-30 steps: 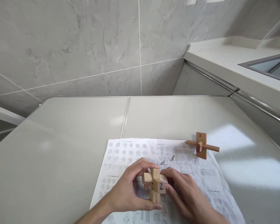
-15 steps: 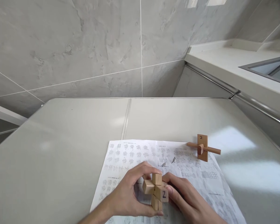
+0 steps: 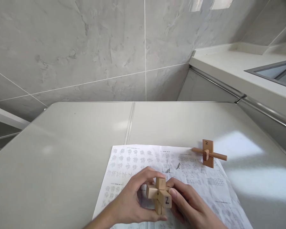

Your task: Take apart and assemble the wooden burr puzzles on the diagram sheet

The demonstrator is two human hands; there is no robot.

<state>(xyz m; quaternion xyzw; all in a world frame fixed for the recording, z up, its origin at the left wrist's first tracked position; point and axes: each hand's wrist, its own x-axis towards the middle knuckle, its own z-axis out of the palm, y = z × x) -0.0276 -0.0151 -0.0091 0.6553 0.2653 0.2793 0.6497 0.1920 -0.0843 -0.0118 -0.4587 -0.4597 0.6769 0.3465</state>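
A pale wooden burr puzzle (image 3: 160, 195), a cross of interlocked blocks with a "2" on one end face, stands on a printed paper sheet (image 3: 131, 159) near the table's front edge. My left hand (image 3: 131, 203) wraps it from the left, thumb under and fingers over the top. My right hand (image 3: 190, 206) grips it from the right, fingertips pressed on the blocks. A second, darker wooden puzzle (image 3: 208, 154), a flat plate marked "2" with a rod through it, rests untouched at the sheet's far right corner.
The grey table (image 3: 73, 143) has a seam running down its middle and abuts a tiled wall. A white counter (image 3: 240, 73) with an inset frame runs along the right. A sunlit patch falls on the table's right side.
Both hands have turned and shifted the pale puzzle slightly toward me while keeping hold. The darker puzzle has stayed put; the view has tilted a little.
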